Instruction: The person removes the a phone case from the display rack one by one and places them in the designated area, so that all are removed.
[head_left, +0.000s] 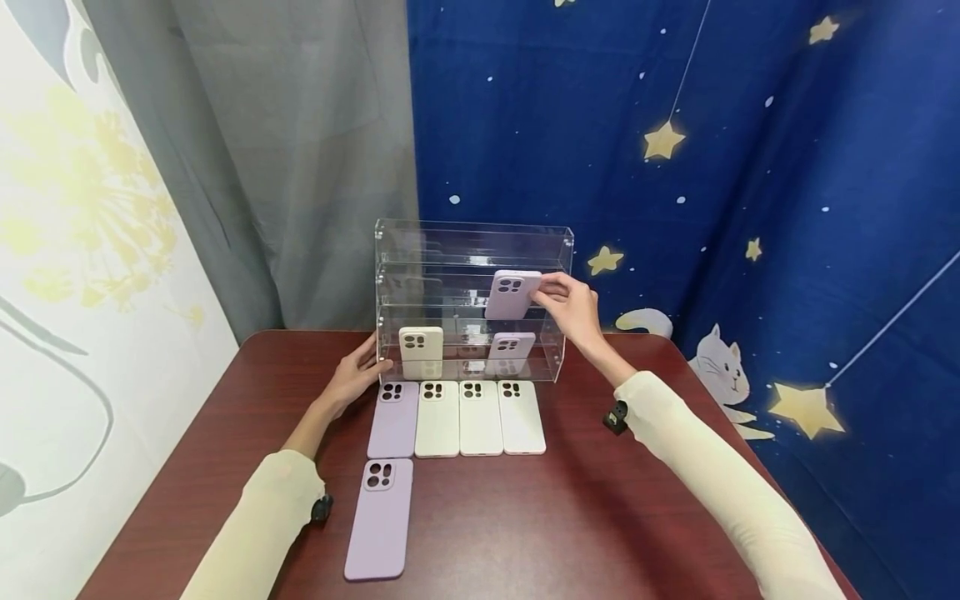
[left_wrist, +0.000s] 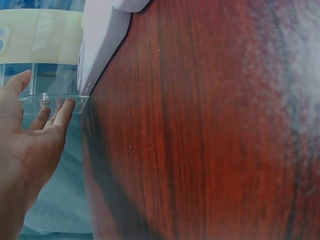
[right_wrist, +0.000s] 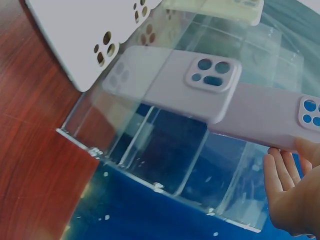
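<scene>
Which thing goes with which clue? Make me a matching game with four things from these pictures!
Things:
1. left hand
2. tabletop
3. right hand
4. acrylic display rack

Clues:
A. holding a lilac phone case
B. see-through, with tiers
C. at the rack's left side
D. reddish-brown and shiny

Pairs: 1-C, 2-D, 3-A, 4-B

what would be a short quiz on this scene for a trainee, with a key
1. Which hand holds the raised purple case at the clear stand?
2. True or false: the four phone cases in the row in front of it are all white.
3. How many cases are in its lowest tier?

Key: 1. The right hand. 2. False; the leftmost case is purple. 3. Two: a white case and another purple one.
</scene>
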